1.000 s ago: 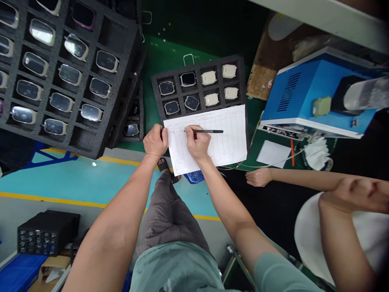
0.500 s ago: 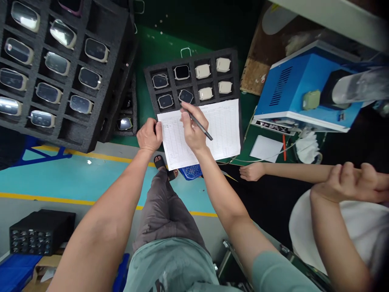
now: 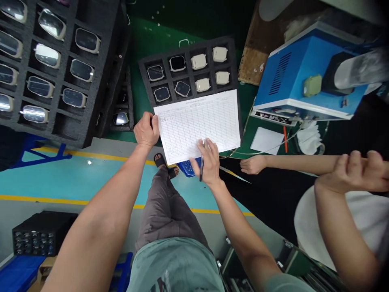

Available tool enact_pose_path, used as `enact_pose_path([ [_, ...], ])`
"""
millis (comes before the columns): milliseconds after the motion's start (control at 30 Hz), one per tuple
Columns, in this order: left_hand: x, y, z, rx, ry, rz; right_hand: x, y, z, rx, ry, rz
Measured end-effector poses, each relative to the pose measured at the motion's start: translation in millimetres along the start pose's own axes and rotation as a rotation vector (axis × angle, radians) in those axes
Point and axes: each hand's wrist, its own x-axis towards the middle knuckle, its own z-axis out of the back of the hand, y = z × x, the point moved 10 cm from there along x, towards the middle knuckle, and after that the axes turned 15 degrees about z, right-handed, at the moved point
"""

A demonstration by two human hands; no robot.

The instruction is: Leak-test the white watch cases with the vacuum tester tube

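Note:
A printed form sheet (image 3: 197, 125) with a grid of rows lies over the lower part of a black foam tray (image 3: 141, 67). Smartwatches fill the tray's uncovered compartments: some show dark screens (image 3: 177, 63), others pale backs or covers (image 3: 198, 61). My left hand (image 3: 146, 129) is curled closed at the sheet's left edge, its thumb by the paper; whatever its fingers hold, if anything, is hidden. Near the sheet's lower edge, my right hand (image 3: 209, 160) holds a dark pen (image 3: 201, 168) pointing down toward me, with its fingertips over the paper.
Large foam trays of smartwatches (image 3: 82, 69) are stacked at the left. A blue machine (image 3: 291, 69) stands at the right, with a white paper (image 3: 267, 140) and an orange stick (image 3: 285, 139) before it. A co-worker's forearm (image 3: 294, 165) reaches in from the right.
My right hand has moved down and right, from the sheet's upper part to its lower edge, and the pen has turned in it. My left hand stays at the sheet's left edge.

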Motion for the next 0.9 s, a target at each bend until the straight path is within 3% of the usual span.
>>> enact_pose_path([
  [100,-0.5,-0.3,0.9,-0.005,-0.007,-0.01,-11.0,0.4,-9.8,-0.062,0.072,0.035],
  [233,-1.9,-2.1,2.4,-0.016,-0.006,-0.028,-5.9,-9.5,-16.3,-0.017,0.113,0.057],
  [367,-2.3,-3.0,4.1,-0.015,-0.003,-0.014,-0.3,-15.5,-11.9,0.032,0.131,0.043],
  [633,-2.6,-3.7,3.5,-0.006,0.002,-0.008,7.2,-49.9,10.9,-0.12,-0.015,-0.148],
  [900,-3.0,-2.7,2.3,0.001,0.007,-0.017,6.2,-117.5,53.9,-0.223,-0.285,-0.435],
])
